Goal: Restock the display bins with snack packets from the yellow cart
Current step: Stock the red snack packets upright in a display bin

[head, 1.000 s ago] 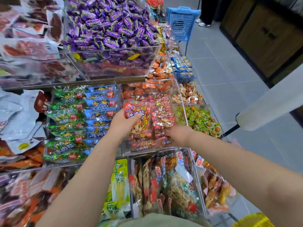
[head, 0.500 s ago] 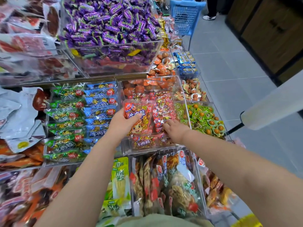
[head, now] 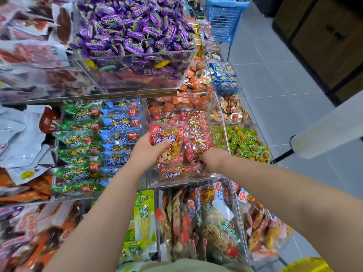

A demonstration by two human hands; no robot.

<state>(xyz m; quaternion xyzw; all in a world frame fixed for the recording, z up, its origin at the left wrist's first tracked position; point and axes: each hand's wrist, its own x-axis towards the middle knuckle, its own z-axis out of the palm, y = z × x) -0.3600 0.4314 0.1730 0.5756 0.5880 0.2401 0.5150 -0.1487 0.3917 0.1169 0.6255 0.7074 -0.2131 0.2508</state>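
My left hand (head: 146,149) grips a red snack packet (head: 167,142) with a cartoon cow, held upright at the left side of a clear display bin (head: 224,118) in the middle row. My right hand (head: 213,159) reaches into the same bin, fingers buried among several red packets (head: 196,134) at its front; whether it holds one is hidden. A corner of the yellow cart (head: 306,266) shows at the bottom right.
Green and blue packets (head: 98,142) fill the bin to the left. Purple candies (head: 133,28) heap in the upper bin. Green egg packs (head: 245,142) lie to the right. A blue basket (head: 225,18) stands on the tiled aisle. A white roll (head: 326,130) juts in at right.
My right hand has moved forward and deeper into the red packets. My left hand keeps holding its packet in nearly the same place. The view has shifted slightly.
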